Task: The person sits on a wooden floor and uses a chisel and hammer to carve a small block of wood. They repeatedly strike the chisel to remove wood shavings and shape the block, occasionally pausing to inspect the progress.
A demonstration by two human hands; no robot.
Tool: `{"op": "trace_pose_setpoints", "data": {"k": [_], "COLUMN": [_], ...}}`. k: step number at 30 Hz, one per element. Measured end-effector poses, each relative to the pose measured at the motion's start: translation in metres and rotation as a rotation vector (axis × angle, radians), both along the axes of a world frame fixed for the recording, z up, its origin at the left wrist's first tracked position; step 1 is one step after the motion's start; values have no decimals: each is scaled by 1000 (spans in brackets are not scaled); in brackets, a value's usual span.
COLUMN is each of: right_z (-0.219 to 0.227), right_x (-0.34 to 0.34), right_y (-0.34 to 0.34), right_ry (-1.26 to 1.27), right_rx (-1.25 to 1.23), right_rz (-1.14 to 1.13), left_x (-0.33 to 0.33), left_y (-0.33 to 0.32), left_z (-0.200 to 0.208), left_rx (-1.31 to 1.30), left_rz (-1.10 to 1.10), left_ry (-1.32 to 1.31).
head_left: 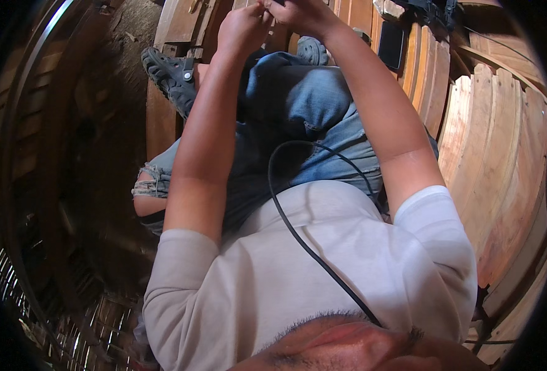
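Both my hands are at the top edge of the picture, out ahead of my crossed legs, with their fingertips meeting. My left hand (244, 28) is closed, fingers curled in toward the thumb. My right hand (304, 15) is closed too, its fingers pinched close against the left ones. Whatever is between them is too small or cut off by the frame to make out. Under and around the hands lie brown wooden boards (179, 25).
A dark flat phone-like slab (391, 45) rests on boards to the right, near a pale block (389, 9). Stacked planks (493, 123) fill the right side. A black cable (298, 232) loops across my shirt and lap. Dark ground (110, 68) lies left.
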State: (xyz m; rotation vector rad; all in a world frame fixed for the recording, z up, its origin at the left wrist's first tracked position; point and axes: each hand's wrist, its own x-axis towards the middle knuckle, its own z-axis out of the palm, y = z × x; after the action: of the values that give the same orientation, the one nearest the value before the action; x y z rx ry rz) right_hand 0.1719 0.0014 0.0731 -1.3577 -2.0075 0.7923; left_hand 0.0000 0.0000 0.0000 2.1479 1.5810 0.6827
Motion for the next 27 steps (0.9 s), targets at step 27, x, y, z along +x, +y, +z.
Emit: {"op": "trace_pose_setpoints", "data": {"k": [27], "right_z": [-224], "right_x": [235], "right_y": [-37], "right_ry": [-979], "right_rx": [-873], "right_rz": [-23], "left_x": [0], "left_y": [-19], "left_z": [-11], "left_rx": [117], "left_rz": [28], "left_ry": [1]}}
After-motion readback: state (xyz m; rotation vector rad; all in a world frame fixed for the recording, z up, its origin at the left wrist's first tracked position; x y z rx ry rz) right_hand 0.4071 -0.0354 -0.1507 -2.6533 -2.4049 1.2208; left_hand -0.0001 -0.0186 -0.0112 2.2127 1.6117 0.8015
